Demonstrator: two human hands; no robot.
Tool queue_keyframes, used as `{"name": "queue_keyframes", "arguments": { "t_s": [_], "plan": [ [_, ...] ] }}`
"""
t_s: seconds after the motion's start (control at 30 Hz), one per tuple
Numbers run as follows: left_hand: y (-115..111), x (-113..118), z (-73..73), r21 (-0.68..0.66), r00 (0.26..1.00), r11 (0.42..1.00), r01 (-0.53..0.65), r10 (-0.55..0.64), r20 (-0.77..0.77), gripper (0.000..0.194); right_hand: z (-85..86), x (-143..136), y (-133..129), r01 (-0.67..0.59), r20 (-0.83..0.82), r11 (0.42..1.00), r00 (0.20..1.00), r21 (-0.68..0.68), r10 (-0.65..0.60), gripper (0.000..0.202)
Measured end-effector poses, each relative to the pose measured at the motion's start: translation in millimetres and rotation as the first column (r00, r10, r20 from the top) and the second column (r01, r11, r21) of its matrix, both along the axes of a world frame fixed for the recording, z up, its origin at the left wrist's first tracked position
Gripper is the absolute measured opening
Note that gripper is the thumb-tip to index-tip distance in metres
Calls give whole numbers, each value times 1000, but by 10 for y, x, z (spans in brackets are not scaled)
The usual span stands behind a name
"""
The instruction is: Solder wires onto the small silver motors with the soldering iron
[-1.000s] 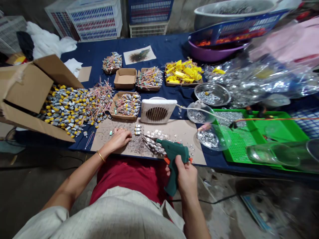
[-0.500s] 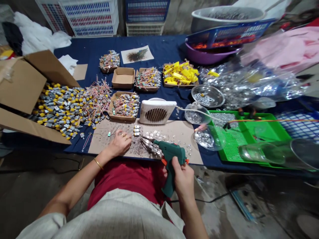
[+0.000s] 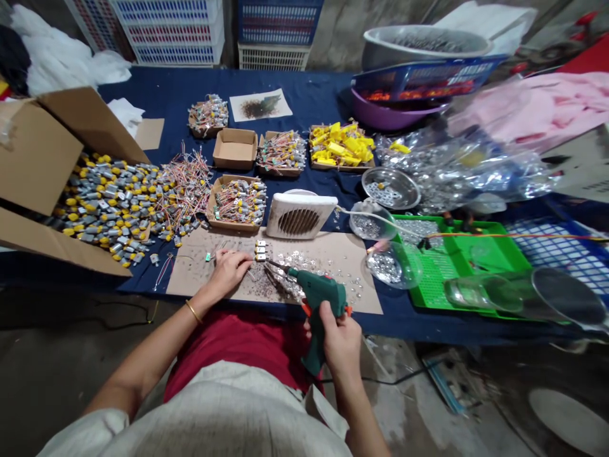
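My right hand (image 3: 341,336) is wrapped around the grip of a green soldering gun (image 3: 320,295). Its thin dark tip points left and reaches the nearest of three small motors (image 3: 260,249) lined up on a cardboard sheet (image 3: 352,254). My left hand (image 3: 231,270) rests on the sheet just left of these motors, fingers drawn together at the nearest one. What the fingers pinch is too small to make out. A small green connector (image 3: 208,257) with thin wires lies beside the hand. Loose shiny metal pieces (image 3: 304,263) are scattered around the gun's tip.
A white vented fan unit (image 3: 302,216) stands behind the motors. At left, a carton (image 3: 42,152) spills motors (image 3: 114,203). Wired motors fill small boxes (image 3: 236,202). Bowls of metal parts (image 3: 386,265) and a green tray (image 3: 428,295) lie right. The gun's cord (image 3: 394,382) trails below.
My left hand has come slightly closer to the motors, fingers now reaching the nearest one. The soldering gun has shifted slightly left, its tip closer to that motor. The view has turned a little.
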State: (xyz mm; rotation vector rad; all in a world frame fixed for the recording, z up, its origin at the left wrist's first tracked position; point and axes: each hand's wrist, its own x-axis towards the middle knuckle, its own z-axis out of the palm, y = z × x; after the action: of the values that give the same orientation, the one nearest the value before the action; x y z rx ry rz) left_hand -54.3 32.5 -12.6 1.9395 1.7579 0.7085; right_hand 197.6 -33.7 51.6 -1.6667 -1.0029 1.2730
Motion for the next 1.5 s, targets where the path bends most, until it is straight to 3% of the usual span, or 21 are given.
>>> {"name": "queue_keyframes", "arguments": {
  "t_s": [0.17, 0.27, 0.57, 0.93, 1.2, 1.37, 1.5],
  "plan": [
    [9, 128, -36, -55, 996, 995, -84, 84, 9, 15, -73, -41, -10, -119, 313, 945, 950, 303, 19, 50],
    [2, 175, -55, -45, 993, 992, -115, 115, -2, 14, -159, -61, -33, -188, 376, 908, 926, 373, 37, 47],
    [-3, 217, -116, -31, 989, 989, -145, 146, 12, 15, -265, -79, -31, -238, 419, 874, 907, 423, 44, 44],
    [4, 220, -142, -25, 989, 989, -149, 149, 14, 14, -233, -107, -21, -243, 434, 910, 898, 337, 79, 42],
    [7, 220, -127, -46, 988, 987, -154, 155, 9, 13, -198, -127, -26, -274, 465, 903, 880, 332, 96, 40],
    [8, 220, -125, -51, 989, 988, -148, 149, 13, 14, -177, -160, -43, -315, 494, 878, 863, 361, 107, 35],
    [9, 221, -137, -43, 990, 989, -142, 143, 6, 14, -147, -209, -50, -385, 525, 822, 842, 419, 127, 27]
  ]
}}
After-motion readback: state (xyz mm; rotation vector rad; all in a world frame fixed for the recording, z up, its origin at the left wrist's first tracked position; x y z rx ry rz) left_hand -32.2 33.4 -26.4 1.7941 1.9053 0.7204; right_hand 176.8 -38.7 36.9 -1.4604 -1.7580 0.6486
